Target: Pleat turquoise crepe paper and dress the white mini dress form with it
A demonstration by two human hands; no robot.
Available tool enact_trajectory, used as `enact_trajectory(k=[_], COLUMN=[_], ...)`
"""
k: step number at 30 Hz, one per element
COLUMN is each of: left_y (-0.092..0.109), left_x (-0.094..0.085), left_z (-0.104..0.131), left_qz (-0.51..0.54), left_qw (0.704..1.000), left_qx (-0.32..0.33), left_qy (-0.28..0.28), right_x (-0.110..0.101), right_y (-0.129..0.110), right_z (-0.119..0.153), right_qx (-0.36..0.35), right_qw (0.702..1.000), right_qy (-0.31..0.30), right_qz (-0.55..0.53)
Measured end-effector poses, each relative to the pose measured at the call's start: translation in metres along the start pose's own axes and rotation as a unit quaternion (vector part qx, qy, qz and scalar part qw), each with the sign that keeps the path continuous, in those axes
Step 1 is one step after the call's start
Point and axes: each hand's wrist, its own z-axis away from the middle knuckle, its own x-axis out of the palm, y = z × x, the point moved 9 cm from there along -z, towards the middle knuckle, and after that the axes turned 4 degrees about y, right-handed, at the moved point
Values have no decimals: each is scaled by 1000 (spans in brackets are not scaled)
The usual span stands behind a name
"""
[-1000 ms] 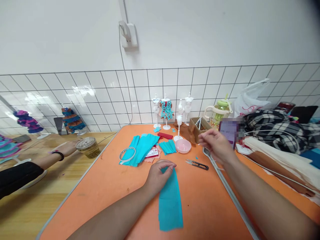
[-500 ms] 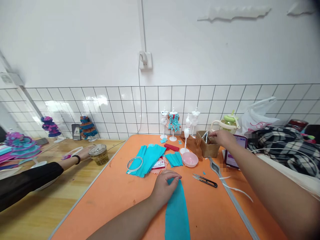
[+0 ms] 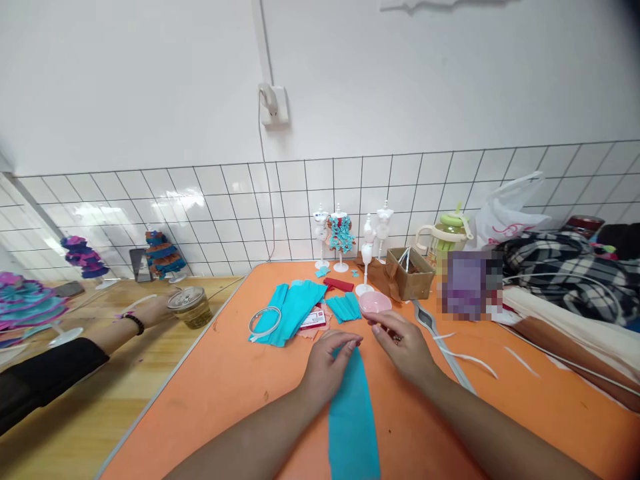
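Note:
My left hand [image 3: 327,367] pinches the top end of a long turquoise crepe paper strip [image 3: 354,420], which runs down to the lower edge of view. Just right of it, my right hand [image 3: 403,343] has its thumb and fingers drawn together in front of the pink bowl [image 3: 375,304]. Something small and dark shows at its curled fingers, too small to name. Folded turquoise paper [image 3: 300,303] lies beyond my left hand, with a white ring [image 3: 265,322] on it. A smaller pleated turquoise piece [image 3: 345,308] lies near the bowl.
Small white dress forms [image 3: 383,223] stand by the wall, one decorated in turquoise [image 3: 341,233]. Right of them are a cardboard box [image 3: 417,280], a drink bottle [image 3: 447,240] and checked cloth [image 3: 545,260]. At left, a co-worker's hand [image 3: 153,310] is beside a glass jar [image 3: 193,313].
My right hand has come back from the cardboard box to beside my left hand, covering the thread snips. My left hand keeps its pinch on the strip. The view has shifted slightly.

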Motion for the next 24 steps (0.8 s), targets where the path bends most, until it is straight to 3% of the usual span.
enact_trajectory(k=[5,13,24], left_y=[4,0,1], left_x=[2,6,5], left_z=[-1,-1,2], left_qz=[3,10,7], left_qw=[1000,1000,1000], left_qx=[8,3,-10], left_qy=[-10,-22,-10], right_x=[12,12,13], right_y=[1,0,-11], right_z=[0,6,11], right_qx=[0,-6,-70], right_qw=[998,1000,997], right_qy=[-58,-18,7], right_qz=[-17,-20,6])
